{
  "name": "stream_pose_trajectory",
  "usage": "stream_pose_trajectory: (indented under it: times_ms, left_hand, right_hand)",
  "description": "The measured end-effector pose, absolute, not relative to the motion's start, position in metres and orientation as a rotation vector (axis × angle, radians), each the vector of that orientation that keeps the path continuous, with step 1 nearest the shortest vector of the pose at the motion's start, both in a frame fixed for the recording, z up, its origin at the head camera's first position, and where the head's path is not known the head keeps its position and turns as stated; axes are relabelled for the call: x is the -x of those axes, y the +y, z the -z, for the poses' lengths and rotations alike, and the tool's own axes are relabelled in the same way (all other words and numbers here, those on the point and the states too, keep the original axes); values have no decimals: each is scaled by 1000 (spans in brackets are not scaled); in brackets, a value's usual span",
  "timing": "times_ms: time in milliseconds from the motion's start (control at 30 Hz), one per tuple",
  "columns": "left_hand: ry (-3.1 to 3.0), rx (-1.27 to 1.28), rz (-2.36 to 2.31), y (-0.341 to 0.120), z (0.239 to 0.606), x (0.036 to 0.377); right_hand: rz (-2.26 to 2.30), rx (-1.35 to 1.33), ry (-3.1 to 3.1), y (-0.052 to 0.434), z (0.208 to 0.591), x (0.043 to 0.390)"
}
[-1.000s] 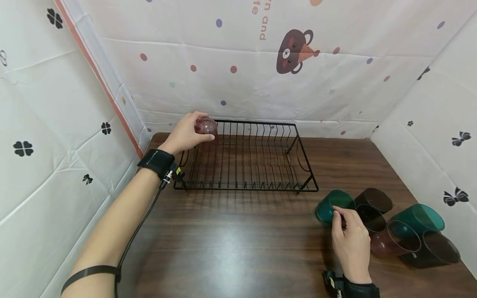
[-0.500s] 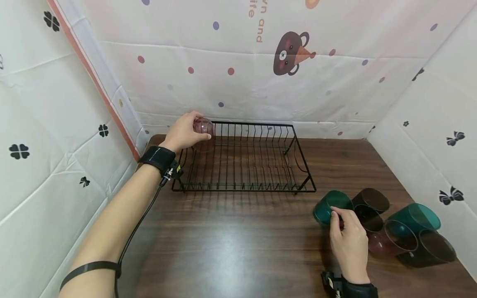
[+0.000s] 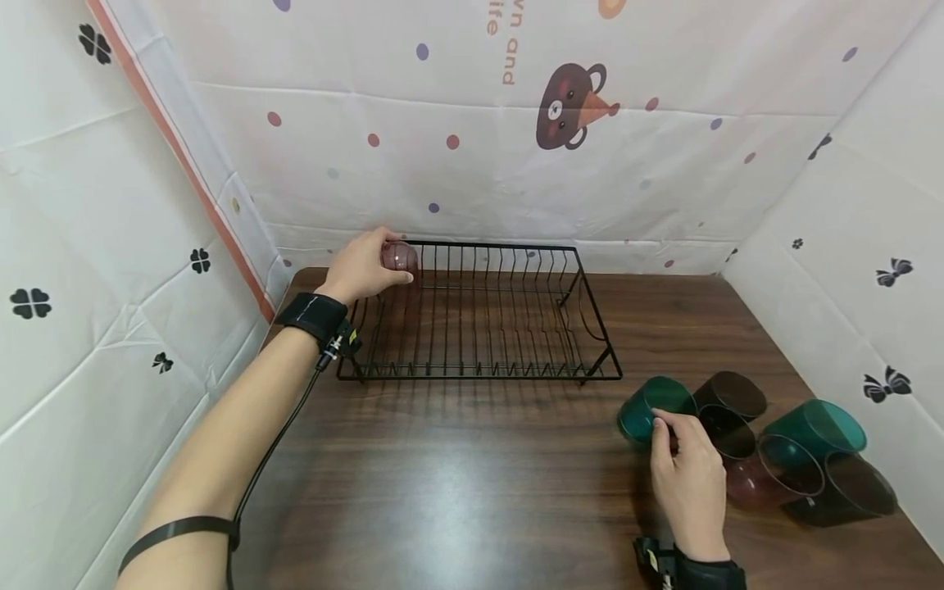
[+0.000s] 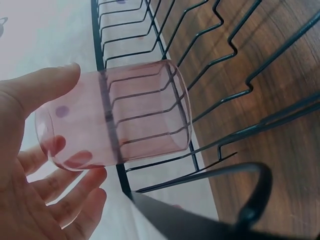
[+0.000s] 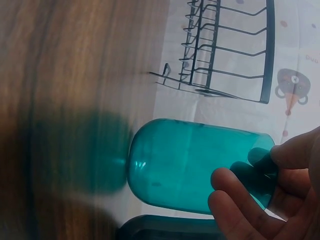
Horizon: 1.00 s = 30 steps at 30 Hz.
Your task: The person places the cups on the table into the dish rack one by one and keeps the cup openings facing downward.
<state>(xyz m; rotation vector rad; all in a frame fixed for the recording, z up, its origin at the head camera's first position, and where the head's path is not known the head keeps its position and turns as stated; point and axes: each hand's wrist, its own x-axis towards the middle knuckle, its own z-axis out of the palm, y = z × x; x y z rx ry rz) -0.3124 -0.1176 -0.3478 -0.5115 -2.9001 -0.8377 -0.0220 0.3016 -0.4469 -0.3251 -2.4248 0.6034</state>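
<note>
At the back left corner of the black wire dish rack (image 3: 479,378), my left hand (image 3: 361,266) holds a clear pink cup (image 3: 399,256) upside down. In the left wrist view, the thumb (image 4: 55,85) lies along one side near the cup's base, and the fingers show through the other side. The rim end of the cup overlaps the rack wires. On the right, my right hand (image 3: 689,475) pinches the rim of a teal cup (image 5: 185,162) standing upright on the table, with fingertips inside the rim.
Beside the teal cup stand two dark brown cups (image 3: 732,395), a second teal cup (image 3: 811,426), a pink cup (image 3: 763,483) and a dark grey cup (image 3: 841,492). Patterned white cloth (image 3: 472,180) walls the wooden table (image 3: 442,475) at the back and both sides.
My left hand and the pink cup have moved slightly lower at the rack's back left. The right hand keeps its pinch on the teal cup. The head view has shifted a little.
</note>
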Motion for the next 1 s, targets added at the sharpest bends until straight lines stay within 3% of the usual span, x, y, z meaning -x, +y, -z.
stream_pose_trajectory:
  times_ms: [1000]
  left_hand:
    - [-2982, 405, 746, -109, 355, 310]
  right_hand:
    - [-608, 315, -2419, 303, 448, 20]
